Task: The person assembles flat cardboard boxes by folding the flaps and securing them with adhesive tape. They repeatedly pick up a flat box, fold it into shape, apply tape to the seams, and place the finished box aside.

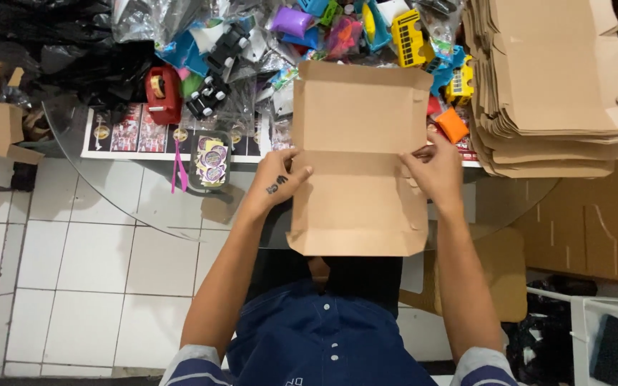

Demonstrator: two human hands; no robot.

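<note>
A flat brown cardboard box blank (357, 161) lies spread out at the near edge of the round glass bench (155, 204), its fold creases showing and its near end hanging past the rim toward the person's blue shirt (323, 343).

The left hand (275, 180) rests at the blank's 9 o'clock edge. Its fingers (296, 174) are curled and nearly closed, with the tips pinching the side flap just where the middle crease runs. The right hand (436, 168) sits at the 3 o'clock edge; its fingers (415, 161) are bent inward over the opposite side flap and grip it at the same crease. The blank thus stretches between the two hands, each holding one side.

At 12 o'clock from the blank lies a heap of small plastic toys (337, 28), among them a yellow toy bus (408, 28) and an orange block (452, 125). At 2 o'clock stands a tall stack of flat cardboard blanks (552, 86). At 10 o'clock sits a red tape dispenser (162, 93), and at 9 o'clock a small packet of round stickers (210, 161).
</note>
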